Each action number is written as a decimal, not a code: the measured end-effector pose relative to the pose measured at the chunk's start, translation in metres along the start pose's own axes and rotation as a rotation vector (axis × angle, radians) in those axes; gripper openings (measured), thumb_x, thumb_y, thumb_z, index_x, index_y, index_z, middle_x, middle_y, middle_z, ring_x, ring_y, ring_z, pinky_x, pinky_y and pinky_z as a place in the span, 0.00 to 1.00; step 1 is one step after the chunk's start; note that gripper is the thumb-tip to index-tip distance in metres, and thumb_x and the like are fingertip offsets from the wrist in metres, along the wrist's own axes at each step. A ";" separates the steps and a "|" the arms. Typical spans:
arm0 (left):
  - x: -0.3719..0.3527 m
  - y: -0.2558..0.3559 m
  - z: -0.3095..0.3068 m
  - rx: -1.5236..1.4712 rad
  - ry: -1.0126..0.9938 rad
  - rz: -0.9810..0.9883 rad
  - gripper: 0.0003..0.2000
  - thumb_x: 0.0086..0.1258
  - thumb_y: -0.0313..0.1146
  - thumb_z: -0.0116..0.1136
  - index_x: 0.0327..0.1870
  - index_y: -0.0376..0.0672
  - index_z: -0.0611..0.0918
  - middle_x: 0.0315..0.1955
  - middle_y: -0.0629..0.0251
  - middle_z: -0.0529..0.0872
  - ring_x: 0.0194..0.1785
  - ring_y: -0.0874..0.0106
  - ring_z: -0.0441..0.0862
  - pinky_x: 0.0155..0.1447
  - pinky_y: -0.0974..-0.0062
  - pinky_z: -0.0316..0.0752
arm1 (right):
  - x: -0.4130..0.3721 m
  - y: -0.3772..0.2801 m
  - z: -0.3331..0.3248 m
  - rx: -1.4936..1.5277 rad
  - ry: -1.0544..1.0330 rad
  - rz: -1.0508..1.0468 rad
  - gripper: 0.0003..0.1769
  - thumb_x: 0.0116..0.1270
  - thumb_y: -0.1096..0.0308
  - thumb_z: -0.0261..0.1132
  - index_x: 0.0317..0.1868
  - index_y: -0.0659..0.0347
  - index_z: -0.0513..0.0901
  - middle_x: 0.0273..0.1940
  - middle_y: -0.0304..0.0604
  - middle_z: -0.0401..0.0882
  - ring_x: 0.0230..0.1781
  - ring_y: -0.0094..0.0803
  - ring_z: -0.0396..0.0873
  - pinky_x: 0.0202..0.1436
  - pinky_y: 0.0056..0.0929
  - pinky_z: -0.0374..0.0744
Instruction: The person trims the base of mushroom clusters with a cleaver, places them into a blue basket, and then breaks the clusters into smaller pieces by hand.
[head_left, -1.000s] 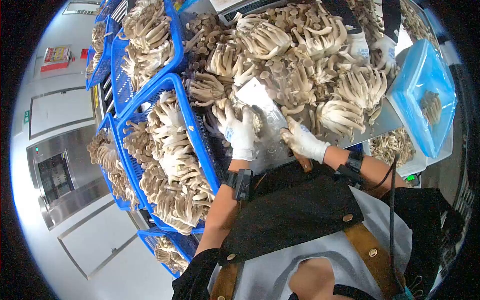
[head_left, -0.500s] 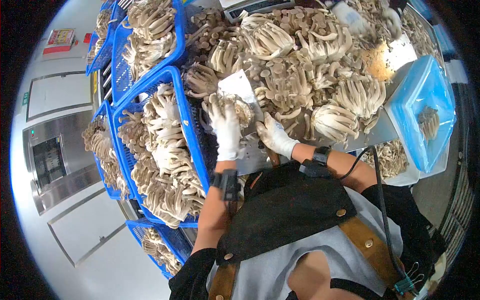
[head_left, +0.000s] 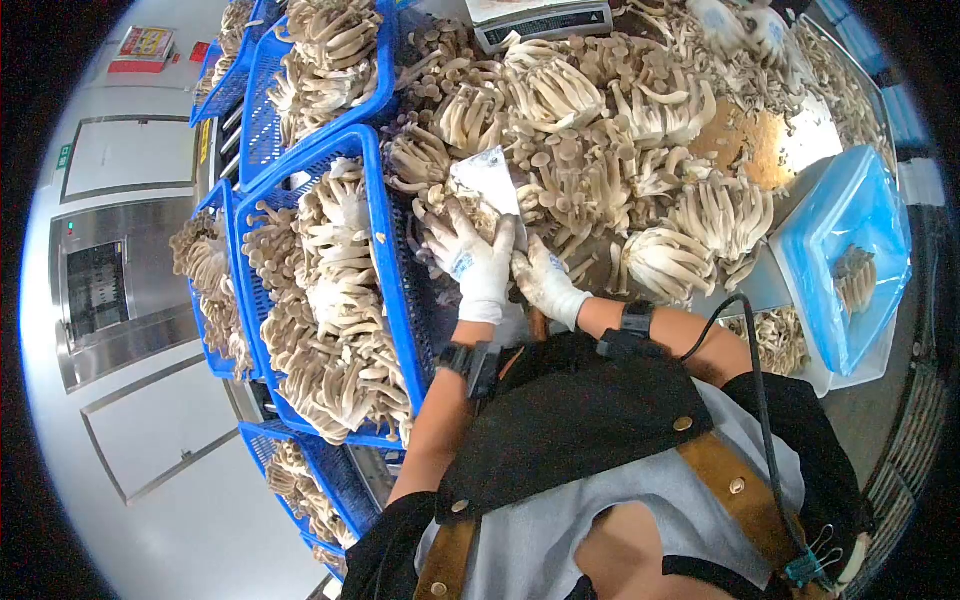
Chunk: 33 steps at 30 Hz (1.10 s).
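Note:
My left hand (head_left: 475,268), in a white glove with darkened fingertips, rests over a mushroom cluster (head_left: 478,212), its thumb and fingers around the near side. Most of that cluster is hidden under the hand and blade. Close on its right, my right hand (head_left: 548,282), also gloved, is closed on a broad-bladed knife. The flat pale blade (head_left: 490,182) stands beyond the hands, against the cluster, and a brown handle end (head_left: 538,326) shows below the right hand. Loose mushroom clusters (head_left: 570,170) lie just beyond both hands.
Blue baskets of mushrooms (head_left: 388,270) stand at the left. A scale (head_left: 545,22) is at the back. At the right is a blue-lined tub (head_left: 818,262) holding a small cluster. Another person's gloved hands (head_left: 745,28) work among mushrooms at the back right.
My left hand has shifted slightly right and turned, its thumb now nearer the blade. The right hand stays beside it. The whole view has shifted a little.

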<state>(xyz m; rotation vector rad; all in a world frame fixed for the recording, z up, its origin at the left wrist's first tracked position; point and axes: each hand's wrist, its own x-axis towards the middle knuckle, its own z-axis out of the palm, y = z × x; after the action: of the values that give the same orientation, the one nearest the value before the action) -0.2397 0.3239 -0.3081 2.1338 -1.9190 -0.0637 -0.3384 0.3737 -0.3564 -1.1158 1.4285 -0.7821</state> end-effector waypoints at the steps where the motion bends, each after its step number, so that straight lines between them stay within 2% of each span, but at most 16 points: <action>1: 0.001 0.000 0.002 -0.026 0.035 0.020 0.44 0.60 0.58 0.62 0.74 0.43 0.62 0.73 0.36 0.51 0.71 0.36 0.54 0.74 0.46 0.52 | 0.002 0.009 0.004 -0.029 0.022 -0.023 0.27 0.71 0.62 0.54 0.63 0.71 0.62 0.52 0.67 0.75 0.54 0.62 0.73 0.57 0.45 0.71; 3: 0.003 -0.001 0.004 -0.075 0.101 0.062 0.42 0.59 0.58 0.62 0.72 0.44 0.65 0.72 0.36 0.53 0.70 0.37 0.55 0.73 0.45 0.53 | 0.006 0.025 0.015 -0.086 0.067 -0.064 0.24 0.70 0.67 0.55 0.62 0.70 0.63 0.49 0.59 0.76 0.50 0.54 0.75 0.56 0.38 0.72; 4: 0.002 -0.001 0.003 -0.092 0.079 0.045 0.42 0.59 0.57 0.63 0.72 0.45 0.66 0.73 0.39 0.52 0.71 0.38 0.55 0.73 0.46 0.52 | -0.009 -0.024 -0.010 -0.170 -0.066 0.085 0.24 0.71 0.67 0.55 0.61 0.71 0.62 0.48 0.61 0.75 0.49 0.57 0.74 0.54 0.41 0.73; 6: 0.005 -0.001 0.000 -0.127 0.045 0.014 0.41 0.58 0.56 0.65 0.72 0.48 0.67 0.75 0.43 0.50 0.71 0.39 0.54 0.74 0.46 0.51 | -0.010 -0.022 -0.007 -0.136 -0.047 0.074 0.22 0.71 0.68 0.55 0.60 0.71 0.62 0.45 0.63 0.74 0.48 0.58 0.74 0.52 0.42 0.73; 7: 0.007 -0.002 0.001 -0.122 0.054 0.019 0.40 0.58 0.56 0.64 0.72 0.49 0.68 0.74 0.42 0.51 0.71 0.39 0.55 0.73 0.47 0.52 | -0.006 -0.021 -0.006 -0.123 -0.035 0.063 0.22 0.71 0.68 0.55 0.59 0.71 0.62 0.44 0.63 0.74 0.47 0.59 0.74 0.51 0.43 0.73; 10: 0.007 -0.004 0.003 -0.105 0.050 0.018 0.38 0.60 0.56 0.63 0.71 0.50 0.69 0.72 0.40 0.56 0.69 0.40 0.58 0.72 0.48 0.55 | 0.001 -0.001 -0.005 -0.194 -0.075 0.008 0.30 0.72 0.57 0.53 0.64 0.69 0.58 0.41 0.71 0.77 0.46 0.66 0.77 0.48 0.50 0.74; 13: 0.009 -0.005 0.003 -0.089 0.032 0.006 0.36 0.61 0.55 0.62 0.70 0.49 0.71 0.68 0.39 0.61 0.68 0.39 0.59 0.71 0.48 0.57 | -0.002 -0.017 -0.016 -0.105 -0.138 0.092 0.29 0.72 0.57 0.54 0.64 0.67 0.58 0.41 0.69 0.78 0.46 0.64 0.77 0.48 0.49 0.74; 16: 0.008 -0.008 0.002 -0.118 0.048 0.020 0.35 0.60 0.53 0.62 0.68 0.47 0.72 0.65 0.39 0.65 0.66 0.39 0.61 0.70 0.47 0.58 | -0.009 -0.021 -0.019 -0.070 -0.177 0.071 0.26 0.72 0.57 0.54 0.60 0.68 0.63 0.42 0.68 0.78 0.46 0.62 0.78 0.49 0.48 0.75; 19: 0.008 -0.018 -0.003 -0.190 0.063 0.085 0.33 0.58 0.50 0.65 0.65 0.45 0.75 0.65 0.40 0.65 0.65 0.39 0.61 0.70 0.46 0.59 | -0.021 -0.034 -0.042 -0.142 -0.107 -0.104 0.21 0.71 0.58 0.54 0.53 0.69 0.67 0.41 0.66 0.78 0.46 0.61 0.78 0.49 0.47 0.75; 20: 0.005 -0.023 -0.006 -0.195 0.061 0.124 0.33 0.58 0.49 0.65 0.64 0.45 0.75 0.65 0.40 0.65 0.66 0.39 0.61 0.70 0.46 0.59 | -0.021 -0.040 -0.055 -0.210 -0.168 -0.012 0.20 0.72 0.58 0.53 0.49 0.70 0.69 0.41 0.66 0.78 0.47 0.61 0.78 0.49 0.47 0.75; 23: -0.004 -0.036 -0.008 -0.179 0.066 0.226 0.33 0.55 0.48 0.67 0.64 0.47 0.76 0.65 0.41 0.66 0.66 0.39 0.61 0.70 0.46 0.60 | -0.033 -0.078 -0.104 -0.267 -0.271 0.050 0.21 0.72 0.55 0.53 0.48 0.70 0.70 0.40 0.66 0.78 0.43 0.61 0.78 0.48 0.49 0.74; 25: -0.010 -0.043 -0.009 -0.112 0.047 0.271 0.34 0.55 0.49 0.67 0.65 0.50 0.75 0.65 0.41 0.66 0.65 0.38 0.62 0.70 0.46 0.60 | -0.034 -0.084 -0.130 -0.483 -0.321 -0.029 0.25 0.73 0.61 0.55 0.58 0.76 0.68 0.46 0.63 0.78 0.48 0.50 0.78 0.52 0.40 0.75; 26: -0.011 -0.049 -0.008 -0.116 0.036 0.299 0.34 0.53 0.49 0.68 0.64 0.50 0.76 0.66 0.41 0.65 0.66 0.38 0.61 0.70 0.45 0.60 | -0.043 -0.100 -0.150 -0.684 -0.283 -0.164 0.20 0.72 0.57 0.55 0.47 0.70 0.71 0.40 0.66 0.77 0.43 0.59 0.78 0.47 0.48 0.74; 29: -0.018 -0.062 -0.017 -0.165 -0.036 0.313 0.32 0.51 0.45 0.71 0.61 0.52 0.78 0.67 0.42 0.64 0.67 0.37 0.60 0.69 0.44 0.61 | -0.053 -0.157 -0.168 -0.547 -0.266 -0.150 0.18 0.71 0.61 0.55 0.49 0.71 0.71 0.39 0.66 0.77 0.43 0.59 0.79 0.45 0.46 0.75; 32: -0.029 -0.078 -0.022 -0.225 -0.080 0.440 0.34 0.48 0.42 0.73 0.61 0.53 0.78 0.68 0.43 0.63 0.69 0.38 0.59 0.70 0.45 0.61 | -0.033 -0.199 -0.175 -0.692 -0.396 -0.088 0.18 0.70 0.64 0.56 0.52 0.71 0.71 0.43 0.64 0.78 0.46 0.59 0.77 0.48 0.45 0.75; 33: -0.031 -0.079 -0.023 -0.234 -0.094 0.455 0.34 0.46 0.42 0.74 0.61 0.53 0.79 0.68 0.42 0.63 0.69 0.39 0.59 0.70 0.45 0.60 | -0.020 -0.190 -0.178 -0.771 -0.380 -0.353 0.17 0.69 0.65 0.57 0.52 0.69 0.72 0.42 0.63 0.78 0.44 0.58 0.78 0.48 0.45 0.75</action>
<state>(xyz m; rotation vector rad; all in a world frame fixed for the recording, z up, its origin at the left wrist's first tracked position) -0.1617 0.3648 -0.3088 1.5351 -2.2757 -0.2857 -0.4747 0.3066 -0.1439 -2.0251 1.2338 -0.2009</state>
